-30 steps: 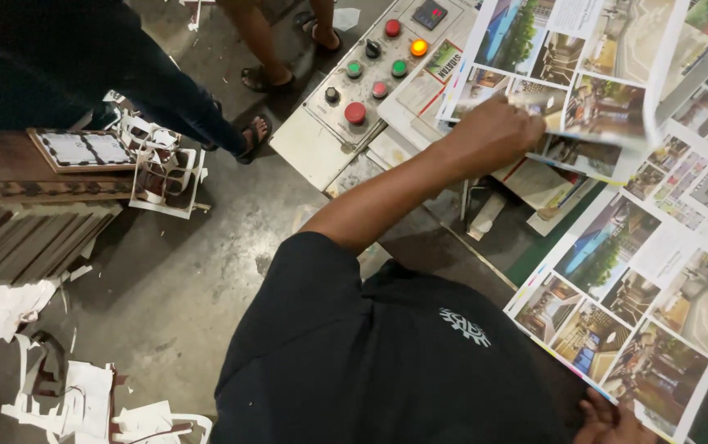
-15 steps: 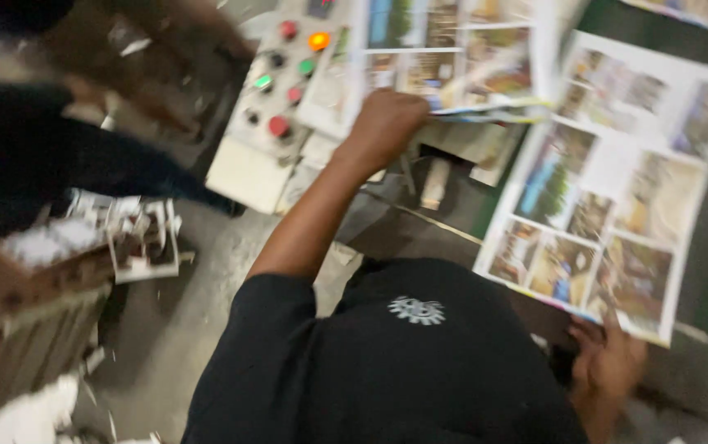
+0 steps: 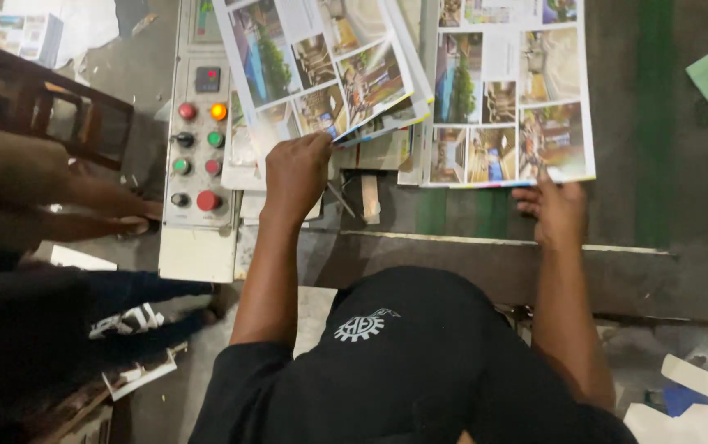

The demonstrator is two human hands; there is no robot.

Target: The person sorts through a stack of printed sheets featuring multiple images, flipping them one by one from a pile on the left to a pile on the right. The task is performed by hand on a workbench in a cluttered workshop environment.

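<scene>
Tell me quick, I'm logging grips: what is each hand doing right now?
Left hand: closed, pinching the corner of the lifted printed sheets.
Right hand: open, fingers at the bottom edge of the flat printed sheet.

Two stacks of large printed sheets lie on the dark worktop (image 3: 666,205), each sheet covered with colour photographs of rooms and pools set in white margins. The left stack (image 3: 321,66) lies askew and fanned, its near corner lifted off the surface close to the worktop's left edge. The right stack (image 3: 510,90) lies flat and squared, its near edge parallel to the worktop's front edge.
</scene>
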